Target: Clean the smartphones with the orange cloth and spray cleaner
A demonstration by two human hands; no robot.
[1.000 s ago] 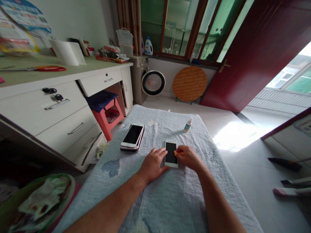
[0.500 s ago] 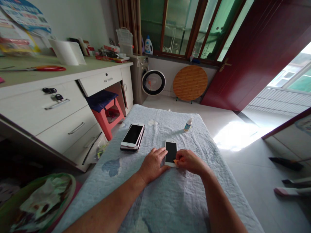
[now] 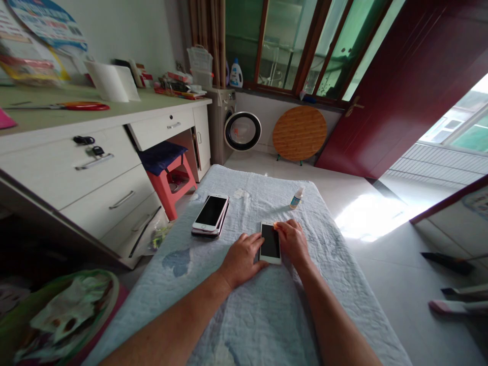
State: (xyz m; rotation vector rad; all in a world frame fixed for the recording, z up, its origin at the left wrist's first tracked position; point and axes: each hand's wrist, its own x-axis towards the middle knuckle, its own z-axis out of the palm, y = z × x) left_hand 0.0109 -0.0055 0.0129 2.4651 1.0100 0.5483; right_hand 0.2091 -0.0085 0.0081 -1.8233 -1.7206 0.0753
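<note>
A white smartphone [image 3: 270,243] with a dark screen lies face up on the cloth-covered surface [image 3: 244,315]. My left hand [image 3: 241,258] holds it steady at its lower left corner, fingertips on the left edge and thumb by the bottom edge. Pinched in my right hand [image 3: 293,240] is a small orange piece, seemingly cloth [image 3: 276,225], pressed at the phone's upper right corner. Most of that piece is hidden by the fingers. Farther left, another white smartphone [image 3: 212,211] rests on a stack of phones. A small spray bottle [image 3: 296,199] stands upright beyond my right hand.
To the left, a white desk [image 3: 152,116] carries red-handled scissors [image 3: 86,106] and a paper roll [image 3: 110,84]. A red stool [image 3: 168,178] stands beneath it. A waste bin [image 3: 114,300] is at lower left. Behind are a washing machine [image 3: 221,109] and a round wooden tabletop [image 3: 299,133].
My right hand has moved up along the phone's right side, from its lower right corner to its upper right corner, with the orange piece. My left hand stays on the phone.
</note>
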